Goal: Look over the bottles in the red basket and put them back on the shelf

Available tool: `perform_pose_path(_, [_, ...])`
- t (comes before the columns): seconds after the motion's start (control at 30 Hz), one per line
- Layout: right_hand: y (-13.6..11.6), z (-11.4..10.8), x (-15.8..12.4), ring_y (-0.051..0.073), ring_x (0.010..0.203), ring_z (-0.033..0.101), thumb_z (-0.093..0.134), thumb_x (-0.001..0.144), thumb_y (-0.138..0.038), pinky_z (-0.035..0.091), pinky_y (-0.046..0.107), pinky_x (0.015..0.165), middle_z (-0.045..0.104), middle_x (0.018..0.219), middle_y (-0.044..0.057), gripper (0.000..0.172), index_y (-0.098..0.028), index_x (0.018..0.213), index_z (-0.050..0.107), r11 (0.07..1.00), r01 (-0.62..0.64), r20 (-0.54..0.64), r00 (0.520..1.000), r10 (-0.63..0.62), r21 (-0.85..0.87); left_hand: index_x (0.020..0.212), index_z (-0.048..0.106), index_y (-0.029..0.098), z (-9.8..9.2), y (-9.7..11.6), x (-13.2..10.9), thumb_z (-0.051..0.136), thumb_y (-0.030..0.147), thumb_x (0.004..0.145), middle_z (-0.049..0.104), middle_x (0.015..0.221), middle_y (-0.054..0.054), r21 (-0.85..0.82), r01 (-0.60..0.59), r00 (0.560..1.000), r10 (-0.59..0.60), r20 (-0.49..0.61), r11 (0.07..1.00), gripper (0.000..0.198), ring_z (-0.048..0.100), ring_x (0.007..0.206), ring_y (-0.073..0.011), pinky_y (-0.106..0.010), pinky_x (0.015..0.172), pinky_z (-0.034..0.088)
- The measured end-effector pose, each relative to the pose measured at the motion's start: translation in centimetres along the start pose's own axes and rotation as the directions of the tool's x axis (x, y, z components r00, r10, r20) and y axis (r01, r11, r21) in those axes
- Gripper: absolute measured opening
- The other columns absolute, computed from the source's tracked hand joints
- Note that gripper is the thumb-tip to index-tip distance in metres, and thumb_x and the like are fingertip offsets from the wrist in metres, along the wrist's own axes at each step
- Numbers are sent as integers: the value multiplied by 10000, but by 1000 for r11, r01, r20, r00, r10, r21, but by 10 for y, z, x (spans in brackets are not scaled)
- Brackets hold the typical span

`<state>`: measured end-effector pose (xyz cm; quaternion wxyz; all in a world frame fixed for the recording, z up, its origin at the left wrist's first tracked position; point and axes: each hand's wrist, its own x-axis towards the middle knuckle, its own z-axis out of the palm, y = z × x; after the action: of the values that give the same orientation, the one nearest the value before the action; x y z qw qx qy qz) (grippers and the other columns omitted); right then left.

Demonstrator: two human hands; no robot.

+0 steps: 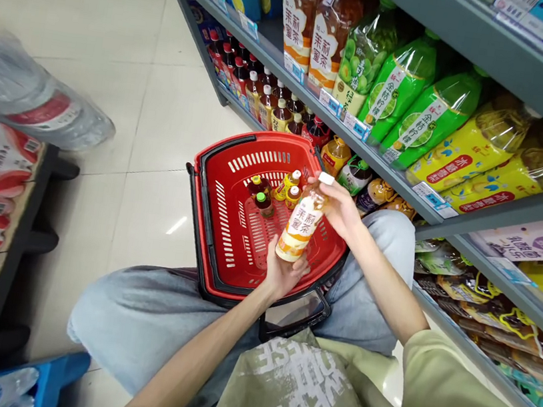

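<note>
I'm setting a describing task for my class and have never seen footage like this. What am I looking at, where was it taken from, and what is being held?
There is no machine here, only a person's two bare hands. The single picture comes from a camera worn on the head, looking forward and down, so you see the person's own arms and bent legs in jeans.

The left hand supports a drink bottle near its base; the right hand holds it near the white cap. Behind it, between the knees, is a red basket with a few small bottles inside. Along the upper right run shelves of larger bottles, and a tiled floor shows on the left.
</note>
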<state>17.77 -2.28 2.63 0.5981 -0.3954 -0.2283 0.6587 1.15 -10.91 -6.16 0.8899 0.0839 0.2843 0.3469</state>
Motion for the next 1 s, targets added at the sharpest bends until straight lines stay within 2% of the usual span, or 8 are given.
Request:
perform_pose_path(0.1, [5,0,2,192,1026,739,892,684,-271,588,278,883,816,1068,26,356,-231,1024,794,992,36,28,999,-33,-117,766,633,164,0,2,7,335,633,1009,332,481,56,-155,13,998,-22,-56,988,607,186,424,-79,-227,490,302])
perform_pose_path(0.27, [8,2,6,197,977,734,882,670,-309,579,279,830,818,1089,20,360,-240,1017,817,988,35,-1,999,-36,-152,747,596,170,3,0,4,282,553,1025,319,521,53,-216,44,996,-59,-66,976,567,188,440,-90,-227,481,307])
perform_pose_path(0.47, [17,7,15,187,812,702,915,570,-319,542,311,845,804,920,10,406,-215,946,802,988,16,-14,1000,-18,-151,750,571,177,8,5,5,295,395,1007,422,592,1,-207,36,978,-78,-196,978,435,362,495,-138,-250,492,372])
perform_pose_path(0.57, [24,4,25,208,864,699,895,640,-414,524,351,916,780,904,7,365,-224,924,767,954,94,13,996,-94,-286,795,582,174,7,10,17,346,342,953,489,645,-24,-206,12,963,-67,-260,979,330,415,532,-155,-267,498,417])
perform_pose_path(0.63, [26,1,27,219,940,680,839,729,-476,504,356,945,754,961,15,327,-225,922,757,854,188,30,980,-199,-485,803,571,181,7,12,22,362,348,928,506,658,-26,-216,-20,936,-58,-349,976,295,424,537,-155,-267,496,430])
perform_pose_path(0.7, [28,-2,26,223,976,649,802,787,-498,484,352,942,698,993,19,307,-225,910,736,673,262,66,951,-303,-691,787,548,193,8,12,24,364,377,921,493,638,-15,-234,-50,899,-58,-433,971,292,416,524,-150,-259,489,427])
perform_pose_path(0.8, [30,-5,20,212,914,603,732,872,-498,459,351,887,592,939,11,284,-223,866,660,445,300,117,912,-393,-844,776,522,208,7,10,22,385,406,930,465,594,7,-262,-63,875,-73,-478,963,286,397,486,-140,-250,477,406])
perform_pose_path(1.0, [29,-17,-17,201,850,571,582,1011,-457,452,341,806,554,922,16,259,-232,883,584,319,416,166,791,-589,-852,865,543,220,-4,0,33,455,504,953,520,548,26,-198,-80,916,-6,-402,977,310,380,424,-126,-231,456,320])
